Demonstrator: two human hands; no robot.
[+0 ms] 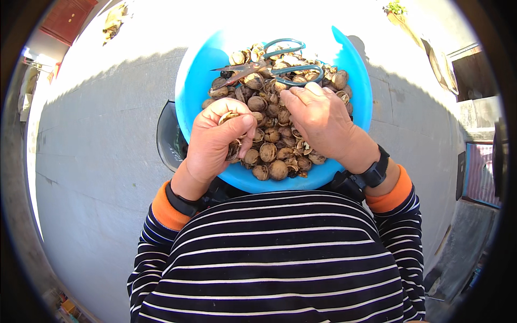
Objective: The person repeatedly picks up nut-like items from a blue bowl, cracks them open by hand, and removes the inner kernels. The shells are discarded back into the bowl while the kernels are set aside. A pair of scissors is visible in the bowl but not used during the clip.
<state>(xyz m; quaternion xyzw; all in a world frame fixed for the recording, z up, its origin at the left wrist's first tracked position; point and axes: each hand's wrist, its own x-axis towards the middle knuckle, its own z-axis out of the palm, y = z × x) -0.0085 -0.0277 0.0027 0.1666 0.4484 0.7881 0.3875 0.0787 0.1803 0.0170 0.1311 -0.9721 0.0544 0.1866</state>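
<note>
My left hand is curled closed around a walnut over the near left part of a blue basin. A piece of shell also shows below, between its fingers and palm. Over the right half of the basin my right hand is bent with its fingers drawn together. The fingertips point down at the nuts, and what they hold, if anything, is hidden. Many brown walnuts and broken shells fill the basin. Scissors with dark green handles lie on top of the pile at the far side, blades toward the left.
A dark, glassy-looking container stands on the grey paved floor, partly under the basin's left side. Bright sunlight washes out the ground beyond the basin. To the far right are a green plant and a wall with a dark opening.
</note>
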